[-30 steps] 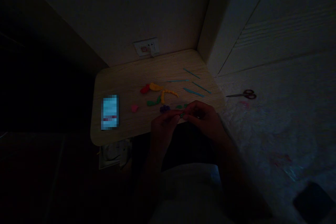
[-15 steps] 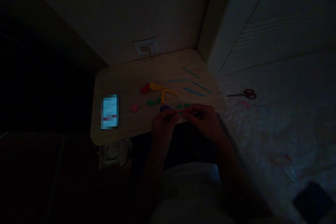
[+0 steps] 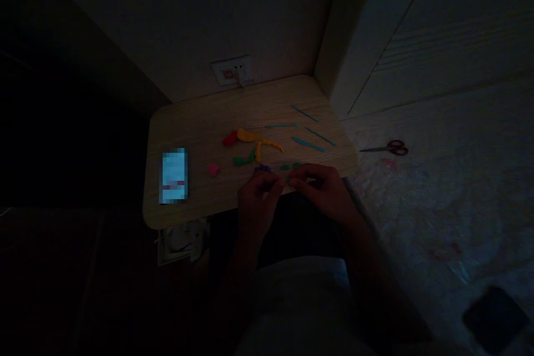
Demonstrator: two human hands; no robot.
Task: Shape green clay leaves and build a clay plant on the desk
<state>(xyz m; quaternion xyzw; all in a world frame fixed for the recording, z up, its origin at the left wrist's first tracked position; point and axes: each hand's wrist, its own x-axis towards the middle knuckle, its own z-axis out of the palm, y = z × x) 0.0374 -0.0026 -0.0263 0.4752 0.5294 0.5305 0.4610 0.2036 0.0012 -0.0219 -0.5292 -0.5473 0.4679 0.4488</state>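
Note:
The scene is very dark. My left hand (image 3: 258, 203) and my right hand (image 3: 323, 192) meet at the front edge of a small wooden table (image 3: 200, 122), fingertips pinched together on a small green clay piece (image 3: 287, 179). Just beyond my fingers lie a purple clay lump (image 3: 262, 168) and green clay bits (image 3: 291, 166). Further back are a yellow clay strip (image 3: 267, 146), a yellow-and-red clay shape (image 3: 238, 137), a green clay piece (image 3: 243, 160) and a pink clay piece (image 3: 214, 169).
A lit phone (image 3: 174, 176) lies at the table's left front. Several thin blue tools (image 3: 307, 143) rest at the table's right. Red-handled scissors (image 3: 386, 148) lie on the pale surface to the right. A wall socket (image 3: 232, 72) sits behind the table.
Both hands have stayed together at the table's front edge, fingers working the small green piece; the view shifted slightly. Nothing else on the table moved.

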